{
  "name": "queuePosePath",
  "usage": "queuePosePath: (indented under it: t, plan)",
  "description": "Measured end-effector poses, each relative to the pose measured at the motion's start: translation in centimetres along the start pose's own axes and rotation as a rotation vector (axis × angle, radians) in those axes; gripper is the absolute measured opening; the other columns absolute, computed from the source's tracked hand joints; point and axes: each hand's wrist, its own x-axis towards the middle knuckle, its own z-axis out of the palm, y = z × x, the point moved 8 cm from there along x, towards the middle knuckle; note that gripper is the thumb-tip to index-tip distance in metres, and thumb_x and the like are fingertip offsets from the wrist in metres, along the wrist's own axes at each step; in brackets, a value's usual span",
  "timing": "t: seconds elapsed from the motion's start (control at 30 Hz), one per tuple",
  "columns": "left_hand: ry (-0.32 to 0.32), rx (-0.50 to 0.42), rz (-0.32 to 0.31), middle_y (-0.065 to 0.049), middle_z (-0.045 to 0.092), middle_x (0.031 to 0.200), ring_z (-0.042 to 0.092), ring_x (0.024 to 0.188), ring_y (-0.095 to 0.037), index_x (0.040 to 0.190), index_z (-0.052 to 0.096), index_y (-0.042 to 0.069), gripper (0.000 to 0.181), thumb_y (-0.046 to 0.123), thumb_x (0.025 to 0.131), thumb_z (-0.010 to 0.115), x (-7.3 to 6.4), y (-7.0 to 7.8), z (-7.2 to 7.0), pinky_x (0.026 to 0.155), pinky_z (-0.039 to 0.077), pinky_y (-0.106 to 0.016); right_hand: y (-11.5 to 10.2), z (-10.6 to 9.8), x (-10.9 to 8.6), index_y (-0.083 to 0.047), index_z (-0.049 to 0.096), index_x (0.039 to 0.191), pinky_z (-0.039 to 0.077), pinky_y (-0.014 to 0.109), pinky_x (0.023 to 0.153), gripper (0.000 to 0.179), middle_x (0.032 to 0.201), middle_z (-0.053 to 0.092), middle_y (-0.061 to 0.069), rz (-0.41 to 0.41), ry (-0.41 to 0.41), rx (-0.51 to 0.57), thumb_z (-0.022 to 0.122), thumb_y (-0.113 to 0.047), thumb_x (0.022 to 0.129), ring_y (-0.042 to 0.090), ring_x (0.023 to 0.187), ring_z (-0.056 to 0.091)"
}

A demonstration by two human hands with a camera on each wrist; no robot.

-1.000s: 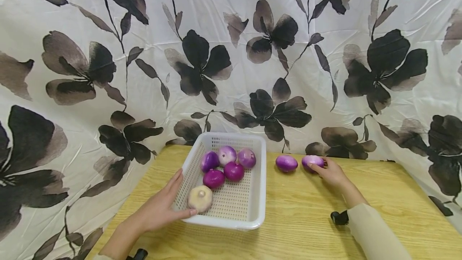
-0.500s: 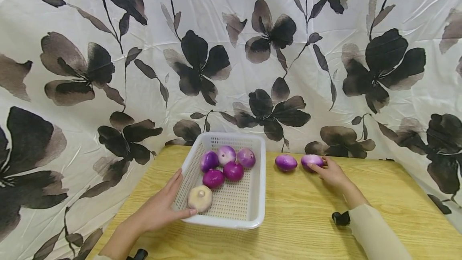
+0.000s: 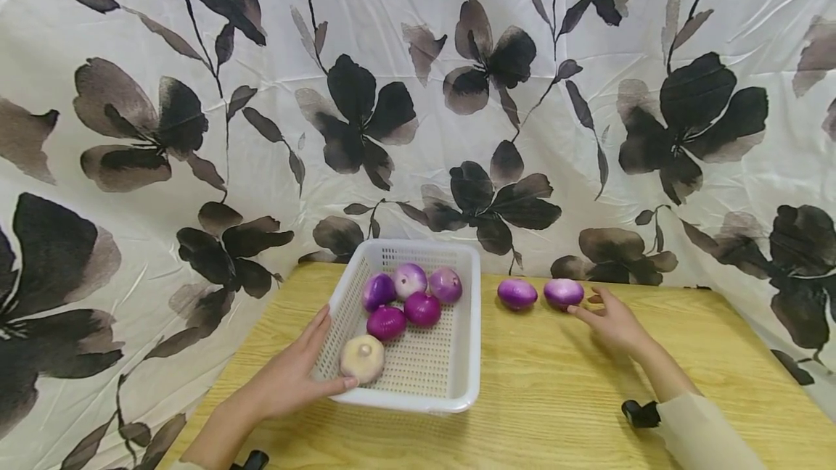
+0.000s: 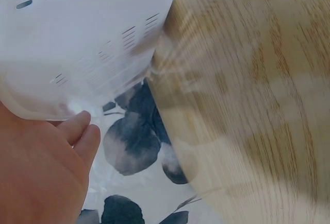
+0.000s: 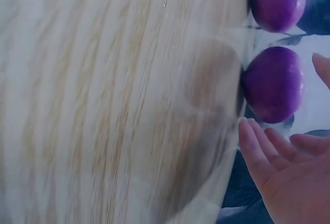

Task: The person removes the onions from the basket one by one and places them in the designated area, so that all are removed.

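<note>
A white perforated plastic basket stands on the wooden table. Inside it are several purple onions and, at the near left corner, a pale round vegetable with a stubby top. My left hand holds the basket's near left corner, thumb over the rim and fingers along the outer side. To the right of the basket, two purple onions lie side by side, one nearer the basket and one farther right. My right hand is spread beside the farther one, fingers apart and holding nothing.
The wooden table reaches from the basket to the right side. Behind it hangs a white cloth printed with dark flowers, close to the basket and onions.
The right hand has let go of the farther onion and drawn back slightly to the right, fingers parting. That onion stays in place. The left hand and basket have not moved.
</note>
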Motion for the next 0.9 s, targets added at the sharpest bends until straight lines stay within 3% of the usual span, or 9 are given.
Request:
queuePosePath:
  t: [0.37,0.73,0.9]
  plan:
    - [0.007,0.005,-0.003,-0.012,0.005,0.172,0.03,0.148,-0.047,0.162,0.018,0.0,0.12,0.076,0.082,0.066,0.0,-0.2,-0.1,0.111,0.037,-0.065,-1.9,-1.7,-1.6,0.015,0.036,0.147,0.06,0.052,0.085,0.07,0.135,0.052,0.04,-0.084,0.088,0.021,0.066,-0.028,0.101,0.053,0.116,0.061]
    - [-0.004,0.003,0.004,-0.012,0.004,0.172,0.029,0.148,-0.046,0.162,0.017,-0.001,0.121,0.076,0.083,0.065,-0.1,-0.3,0.3,0.112,0.036,-0.065,-5.5,-0.8,-2.8,0.006,0.049,0.142,0.06,0.049,0.086,0.055,0.13,0.06,0.032,-0.197,0.087,0.072,0.069,-0.022,0.099,0.046,0.111,0.066]
    - [-0.002,0.003,-0.005,-0.012,0.004,0.172,0.03,0.148,-0.046,0.163,0.016,0.0,0.122,0.077,0.082,0.066,0.1,-0.4,0.2,0.112,0.036,-0.064,-7.7,0.2,-2.9,0.0,0.051,0.142,0.058,0.042,0.086,0.051,0.131,0.063,0.026,-0.264,0.049,0.086,0.069,-0.02,0.099,0.039,0.111,0.067]
